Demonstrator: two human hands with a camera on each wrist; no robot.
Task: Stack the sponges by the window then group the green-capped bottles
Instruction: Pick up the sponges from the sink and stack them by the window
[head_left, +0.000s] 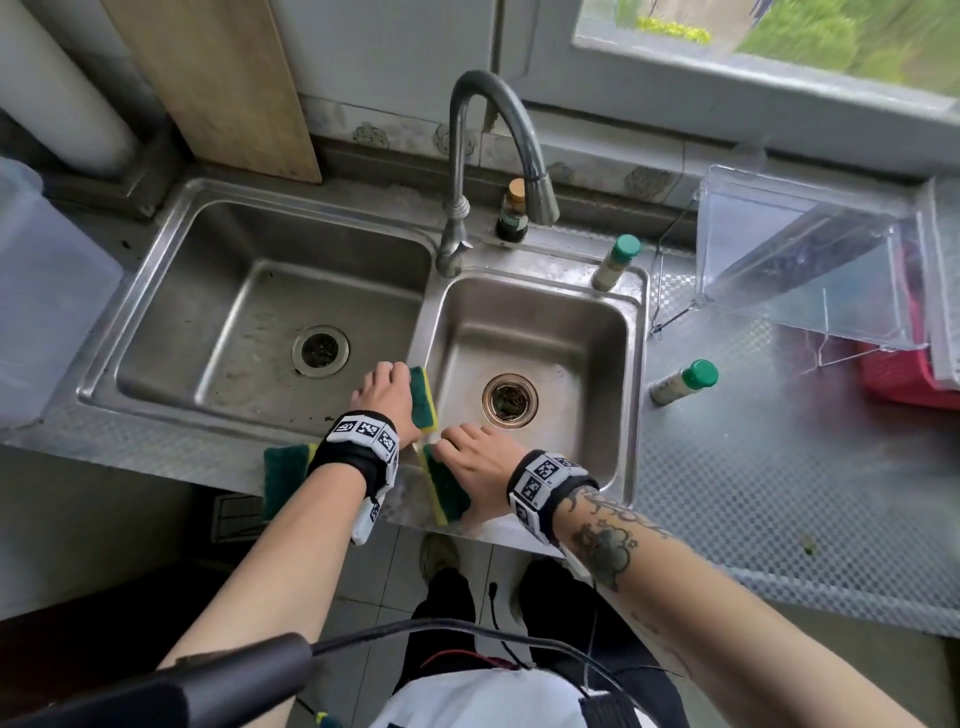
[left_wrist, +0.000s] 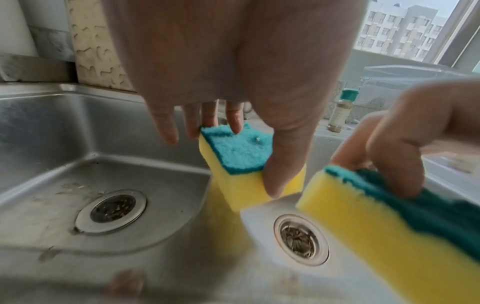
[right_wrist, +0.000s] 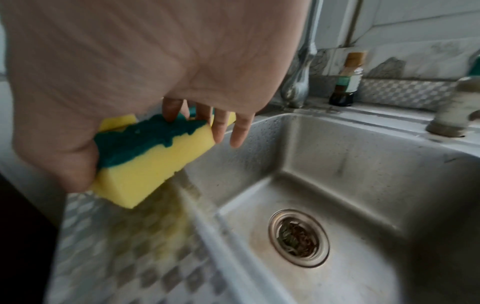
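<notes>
Here, at the double sink (head_left: 270, 218), each hand has hold of a sponge. The left hand (head_left: 384, 392) pinches a yellow sponge with a green scrub face (head_left: 420, 397) on the ridge between the two basins, thumb on one side and fingers on the other. The right hand (head_left: 475, 454) grips a second sponge (head_left: 441, 483) at the front rim, fingers curled over its green top. A third sponge (head_left: 285, 467) lies on the front edge under the left wrist. One green-capped bottle (head_left: 615, 262) stands at the back right corner of the sink, another green-capped bottle (head_left: 683, 382) on the counter to the right. Their labels are too small to read. The wristbands (head_left: 366, 434) carry black-and-white square codes.
</notes>
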